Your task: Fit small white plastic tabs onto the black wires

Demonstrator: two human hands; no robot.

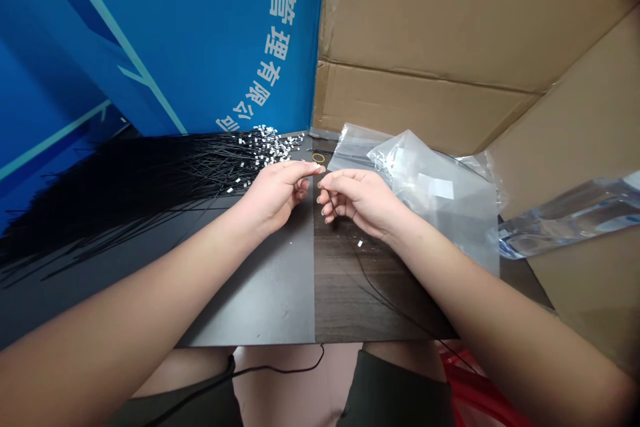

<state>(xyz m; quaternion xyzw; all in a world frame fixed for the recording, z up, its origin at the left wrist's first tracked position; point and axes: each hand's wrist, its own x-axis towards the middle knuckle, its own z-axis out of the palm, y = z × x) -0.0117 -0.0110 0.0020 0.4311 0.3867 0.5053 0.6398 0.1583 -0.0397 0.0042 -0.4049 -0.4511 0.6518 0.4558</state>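
Above the dark wood-grain tabletop, the right hand pinches a thin black wire slanting toward the front edge; left hand nearly closed alongside, its hold unclear

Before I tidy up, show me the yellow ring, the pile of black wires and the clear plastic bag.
Yellow ring (319, 154): head view, on its upper edge.
Pile of black wires (115, 180): head view, on its middle.
Clear plastic bag (467, 223): head view, on its flat lower part.
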